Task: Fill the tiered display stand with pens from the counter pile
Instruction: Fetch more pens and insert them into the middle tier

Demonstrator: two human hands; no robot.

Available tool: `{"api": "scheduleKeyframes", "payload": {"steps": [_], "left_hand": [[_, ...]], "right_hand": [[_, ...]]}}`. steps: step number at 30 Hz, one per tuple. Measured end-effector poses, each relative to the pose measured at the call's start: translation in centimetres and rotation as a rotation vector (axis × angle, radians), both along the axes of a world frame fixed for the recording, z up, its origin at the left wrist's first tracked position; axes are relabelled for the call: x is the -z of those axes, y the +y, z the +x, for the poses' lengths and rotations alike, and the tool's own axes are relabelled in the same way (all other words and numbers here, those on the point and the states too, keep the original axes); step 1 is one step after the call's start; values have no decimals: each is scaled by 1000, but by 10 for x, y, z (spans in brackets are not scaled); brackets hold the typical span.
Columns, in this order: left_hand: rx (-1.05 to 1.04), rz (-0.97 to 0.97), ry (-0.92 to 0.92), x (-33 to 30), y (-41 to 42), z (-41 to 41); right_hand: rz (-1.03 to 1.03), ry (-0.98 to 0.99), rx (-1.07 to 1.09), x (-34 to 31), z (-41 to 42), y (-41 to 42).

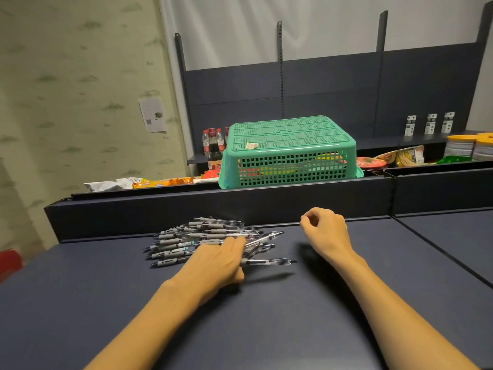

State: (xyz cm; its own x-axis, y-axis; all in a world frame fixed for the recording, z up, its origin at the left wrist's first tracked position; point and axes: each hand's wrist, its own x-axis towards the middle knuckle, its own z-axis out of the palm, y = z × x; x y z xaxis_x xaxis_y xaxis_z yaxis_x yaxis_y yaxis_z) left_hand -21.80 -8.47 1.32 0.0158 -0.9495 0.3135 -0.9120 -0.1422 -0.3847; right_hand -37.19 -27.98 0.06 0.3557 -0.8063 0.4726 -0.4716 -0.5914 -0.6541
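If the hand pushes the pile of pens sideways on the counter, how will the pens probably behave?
The pile of pens is loose, so it would likely spread, not move as one. The pens look round, so some may roll on the smooth dark counter. The left hand resting on them should steady them.

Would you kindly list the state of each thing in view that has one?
pen pile: heaped on the dark counter, not yet sorted
left hand: resting on the pile, fingers straight
right hand: fingers curled, holding nothing, beside the pile
green basket: upside down over packaged goods
tiered display stand: not in view
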Motion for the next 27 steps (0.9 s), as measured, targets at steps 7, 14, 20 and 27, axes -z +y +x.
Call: {"api": "scheduleKeyframes", "payload": {"steps": [7, 14, 20, 27], "left_hand": [[-75, 23, -8, 4, 38, 31], [-194, 47, 156, 13, 49, 40], [-159, 71, 213, 16, 53, 51], [-185, 100, 292, 4, 49, 45]], "right_hand": [[8, 33, 5, 4, 2, 2], [20, 30, 12, 8, 1, 3], [25, 48, 23, 10, 2, 2], [19, 37, 22, 12, 4, 5]]}}
